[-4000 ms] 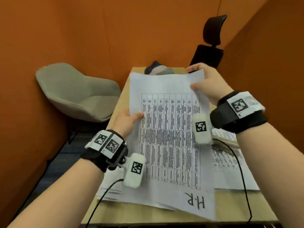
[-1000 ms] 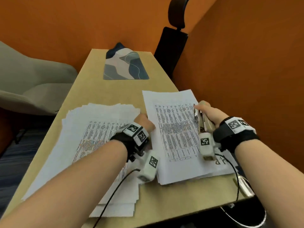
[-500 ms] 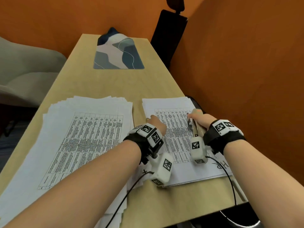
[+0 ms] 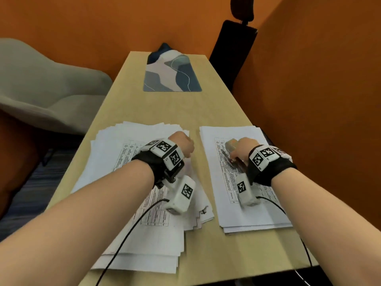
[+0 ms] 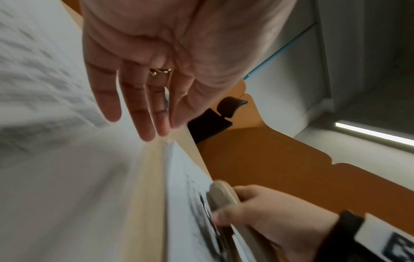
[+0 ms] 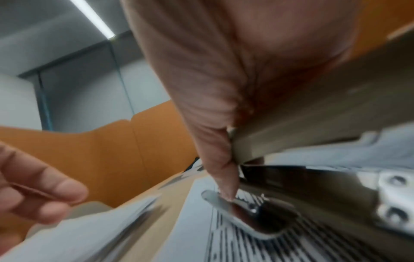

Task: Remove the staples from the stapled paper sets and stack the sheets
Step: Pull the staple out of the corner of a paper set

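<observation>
Beige stapler is gripped by the right hand on the right paper stack; left hand fingers extended, holding nothing.

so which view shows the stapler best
The right wrist view: the stapler fills it, beige top, metal base and jaw visible, gripped by the right hand. The head view shows it small, mostly hidden by that hand. The left wrist view shows only its beige end.
</observation>
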`<state>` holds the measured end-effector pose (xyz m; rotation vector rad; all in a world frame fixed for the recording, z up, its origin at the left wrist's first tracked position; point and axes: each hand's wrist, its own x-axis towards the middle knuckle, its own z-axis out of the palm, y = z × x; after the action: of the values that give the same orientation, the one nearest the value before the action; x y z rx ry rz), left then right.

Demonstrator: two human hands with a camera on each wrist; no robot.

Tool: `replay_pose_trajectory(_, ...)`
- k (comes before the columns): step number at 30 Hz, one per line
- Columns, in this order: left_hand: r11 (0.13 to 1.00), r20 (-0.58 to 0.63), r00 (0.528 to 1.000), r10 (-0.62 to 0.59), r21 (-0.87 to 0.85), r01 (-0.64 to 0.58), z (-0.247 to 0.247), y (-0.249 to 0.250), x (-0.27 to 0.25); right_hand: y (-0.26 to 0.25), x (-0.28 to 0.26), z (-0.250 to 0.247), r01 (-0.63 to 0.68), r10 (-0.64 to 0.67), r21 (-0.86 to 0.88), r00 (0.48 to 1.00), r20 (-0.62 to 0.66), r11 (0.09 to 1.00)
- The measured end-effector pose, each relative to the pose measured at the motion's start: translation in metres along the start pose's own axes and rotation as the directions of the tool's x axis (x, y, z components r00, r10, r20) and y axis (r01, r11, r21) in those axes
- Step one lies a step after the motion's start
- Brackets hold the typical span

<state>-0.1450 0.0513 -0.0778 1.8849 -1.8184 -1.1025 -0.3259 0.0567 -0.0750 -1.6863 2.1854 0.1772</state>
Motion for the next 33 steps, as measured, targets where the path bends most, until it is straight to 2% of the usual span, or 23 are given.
replay_pose_trajectory(2,0.998,0.004,0.999,-0.048,0.032,0.048,-0.019,-0.022,0.0,-0.01,0.001,0.006,0.019,-0.02,-0.1,1.0,0.0,0.995)
replay_pose_trajectory(3,0.995,-0.018,0.997,-0.068,0.072,0.07,-0.028,-0.035,0.0,-0.012,0.002,0.01,0.018,-0.02,-0.096,1.0,-0.021,0.995)
replay_pose_trajectory(5,0.973,-0.079,0.991,-0.106,0.198,0.12,-0.047,-0.058,0.003,-0.021,0.004,0.015,-0.022,0.015,-0.083,0.996,-0.087,0.996)
replay_pose_trajectory(7,0.927,-0.132,0.979,-0.157,0.323,0.193,-0.063,-0.079,0.004,-0.035,0.006,0.017,-0.03,0.009,-0.164,0.992,-0.127,0.986)
replay_pose_trajectory(8,0.908,-0.161,0.97,-0.18,0.353,0.227,-0.069,-0.088,0.006,-0.046,0.005,0.017,-0.004,-0.02,-0.186,0.992,-0.129,0.983)
replay_pose_trajectory(10,0.886,-0.207,0.956,-0.209,0.374,0.275,-0.08,-0.102,0.006,-0.072,0.002,0.017,0.159,-0.173,-0.132,0.979,-0.104,0.978)
replay_pose_trajectory(11,0.873,-0.216,0.951,-0.22,0.392,0.29,-0.085,-0.106,0.005,-0.087,0.0,0.016,0.26,-0.268,-0.105,0.961,-0.064,0.96)
replay_pose_trajectory(13,0.853,-0.206,0.949,-0.239,0.423,0.307,-0.089,-0.11,0.003,-0.11,0.0,0.023,0.374,-0.373,-0.095,0.927,0.024,0.923)
replay_pose_trajectory(15,0.831,-0.177,0.948,-0.263,0.458,0.316,-0.093,-0.111,0.002,-0.124,0.006,0.031,0.4,-0.395,-0.105,0.916,0.067,0.91)
replay_pose_trajectory(17,0.83,-0.165,0.948,-0.271,0.459,0.317,-0.096,-0.113,0.004,-0.131,0.013,0.035,0.369,-0.364,-0.09,0.929,0.069,0.925)
replay_pose_trajectory(23,0.887,-0.219,0.924,-0.315,0.279,0.368,-0.104,-0.123,0.004,-0.131,0.026,0.038,0.257,-0.256,-0.039,0.966,0.031,0.966)
replay_pose_trajectory(27,0.962,-0.243,0.946,-0.214,0.115,0.247,-0.102,-0.124,0.004,-0.136,0.029,0.042,0.226,-0.225,-0.008,0.972,0.06,0.974)
replay_pose_trajectory(29,0.98,-0.253,0.95,-0.183,0.03,0.197,-0.102,-0.124,0.002,-0.136,0.029,0.042,0.198,-0.199,0.032,0.979,0.035,0.98)
replay_pose_trajectory(33,0.974,-0.254,0.95,-0.185,-0.179,0.142,-0.11,-0.126,-0.002,-0.129,0.03,0.034,0.127,-0.123,0.234,0.992,-0.03,0.964)
